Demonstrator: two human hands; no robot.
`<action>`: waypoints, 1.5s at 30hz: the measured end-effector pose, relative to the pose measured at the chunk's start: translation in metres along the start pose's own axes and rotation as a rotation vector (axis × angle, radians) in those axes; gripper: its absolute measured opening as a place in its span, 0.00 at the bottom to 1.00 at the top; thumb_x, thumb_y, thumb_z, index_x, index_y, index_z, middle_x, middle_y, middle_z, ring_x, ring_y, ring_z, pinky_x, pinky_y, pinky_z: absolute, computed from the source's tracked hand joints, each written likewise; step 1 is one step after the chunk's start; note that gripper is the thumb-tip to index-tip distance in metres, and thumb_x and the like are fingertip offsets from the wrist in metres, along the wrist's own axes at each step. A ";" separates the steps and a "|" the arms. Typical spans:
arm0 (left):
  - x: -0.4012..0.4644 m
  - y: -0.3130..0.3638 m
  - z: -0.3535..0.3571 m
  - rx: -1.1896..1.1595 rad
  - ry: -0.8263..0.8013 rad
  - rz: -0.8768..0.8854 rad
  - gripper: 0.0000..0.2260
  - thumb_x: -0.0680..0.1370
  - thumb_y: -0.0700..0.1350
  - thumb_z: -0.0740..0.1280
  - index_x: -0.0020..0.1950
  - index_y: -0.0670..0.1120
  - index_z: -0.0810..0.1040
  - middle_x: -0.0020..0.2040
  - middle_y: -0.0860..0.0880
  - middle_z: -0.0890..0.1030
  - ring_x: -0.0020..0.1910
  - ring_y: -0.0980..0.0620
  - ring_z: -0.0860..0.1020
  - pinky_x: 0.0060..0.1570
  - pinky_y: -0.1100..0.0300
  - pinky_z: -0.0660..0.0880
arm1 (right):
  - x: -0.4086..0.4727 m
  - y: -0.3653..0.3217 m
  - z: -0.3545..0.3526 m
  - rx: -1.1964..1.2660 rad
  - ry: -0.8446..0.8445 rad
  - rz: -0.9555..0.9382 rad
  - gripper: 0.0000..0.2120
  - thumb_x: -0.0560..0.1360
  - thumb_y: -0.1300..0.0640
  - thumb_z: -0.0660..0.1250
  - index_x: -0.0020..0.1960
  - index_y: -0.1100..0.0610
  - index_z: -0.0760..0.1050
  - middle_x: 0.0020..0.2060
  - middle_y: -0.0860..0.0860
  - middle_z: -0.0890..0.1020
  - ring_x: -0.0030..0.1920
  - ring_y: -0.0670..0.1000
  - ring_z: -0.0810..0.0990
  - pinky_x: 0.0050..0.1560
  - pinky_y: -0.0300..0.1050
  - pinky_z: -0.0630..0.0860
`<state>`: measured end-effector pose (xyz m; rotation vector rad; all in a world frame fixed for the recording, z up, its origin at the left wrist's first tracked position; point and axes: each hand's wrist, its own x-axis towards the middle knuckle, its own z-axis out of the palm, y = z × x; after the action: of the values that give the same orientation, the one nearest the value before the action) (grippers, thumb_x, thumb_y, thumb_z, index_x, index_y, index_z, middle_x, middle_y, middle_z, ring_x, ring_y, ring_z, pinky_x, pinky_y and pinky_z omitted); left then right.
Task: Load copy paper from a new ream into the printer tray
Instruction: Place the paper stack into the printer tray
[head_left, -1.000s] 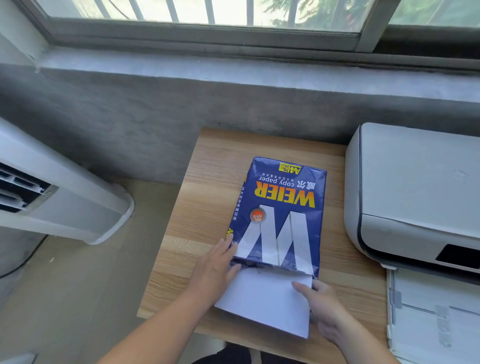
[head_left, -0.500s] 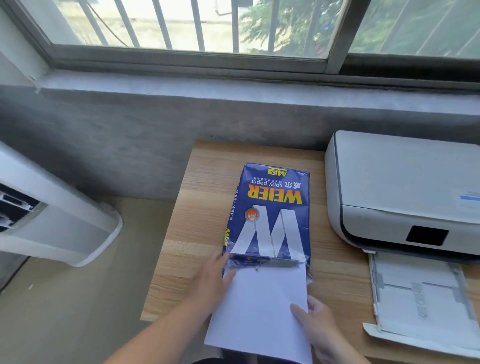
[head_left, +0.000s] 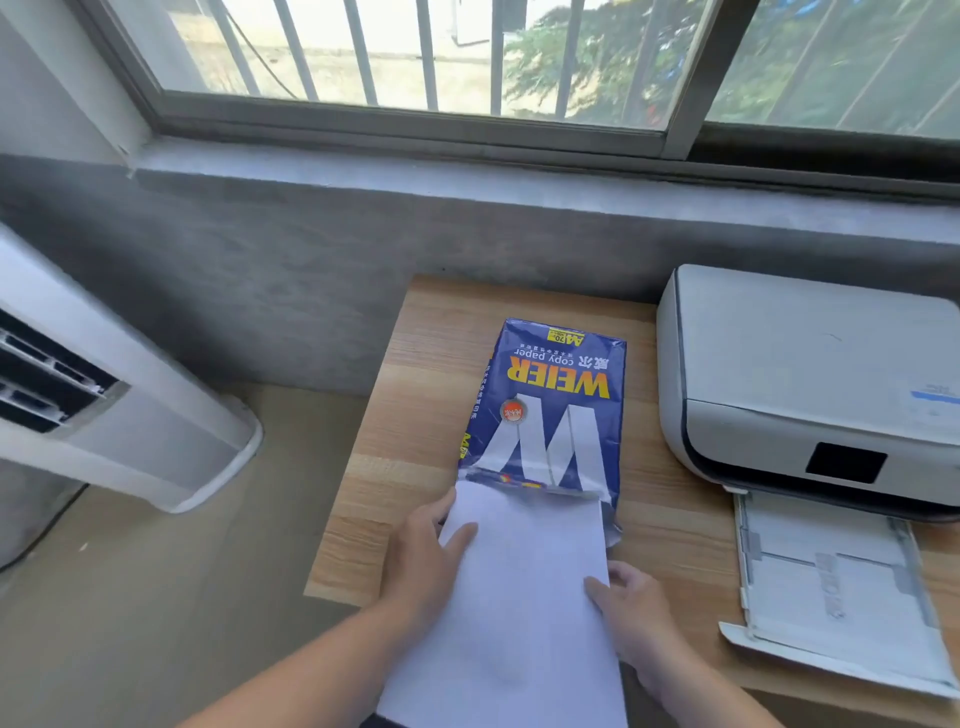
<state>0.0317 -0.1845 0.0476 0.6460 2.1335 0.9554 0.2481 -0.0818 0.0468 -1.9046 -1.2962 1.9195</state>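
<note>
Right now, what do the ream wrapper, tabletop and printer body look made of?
Ream wrapper: glossy coated paper or film, creased, torn at its open end. Tabletop: wood-grain, likely matte laminate. Printer body: smooth light-grey plastic, apparently moulded, with rounded corners.

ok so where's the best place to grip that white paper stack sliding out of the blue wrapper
Grip the paper stack by its two long side edges, near the middle, coming in from left and right. The far end sits inside the torn mouth of the blue wrapper, and the near end overhangs the table edge. The left hand and right hand flank it this way.
</note>
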 end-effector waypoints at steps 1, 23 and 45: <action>-0.010 0.002 -0.007 -0.030 0.023 0.011 0.20 0.75 0.47 0.74 0.67 0.56 0.78 0.53 0.59 0.85 0.52 0.60 0.82 0.55 0.55 0.79 | -0.006 0.000 0.000 -0.009 -0.009 -0.021 0.06 0.78 0.68 0.64 0.52 0.68 0.78 0.39 0.65 0.87 0.38 0.62 0.85 0.39 0.50 0.78; 0.029 0.041 0.048 -0.241 0.071 0.115 0.23 0.78 0.47 0.69 0.73 0.53 0.72 0.65 0.58 0.80 0.66 0.58 0.76 0.66 0.49 0.74 | 0.034 -0.041 -0.045 0.001 0.159 -0.302 0.09 0.80 0.59 0.64 0.58 0.52 0.78 0.45 0.51 0.89 0.45 0.57 0.87 0.49 0.61 0.82; -0.095 0.116 0.383 0.069 -0.132 0.034 0.24 0.80 0.46 0.68 0.75 0.57 0.68 0.44 0.49 0.77 0.38 0.54 0.73 0.41 0.63 0.72 | 0.059 0.101 -0.388 -0.026 0.188 -0.162 0.26 0.81 0.62 0.64 0.77 0.49 0.65 0.72 0.46 0.75 0.72 0.48 0.72 0.74 0.56 0.67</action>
<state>0.4009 -0.0122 -0.0088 0.7607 2.0511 0.8366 0.6210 0.0723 0.0060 -1.8760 -1.3774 1.6132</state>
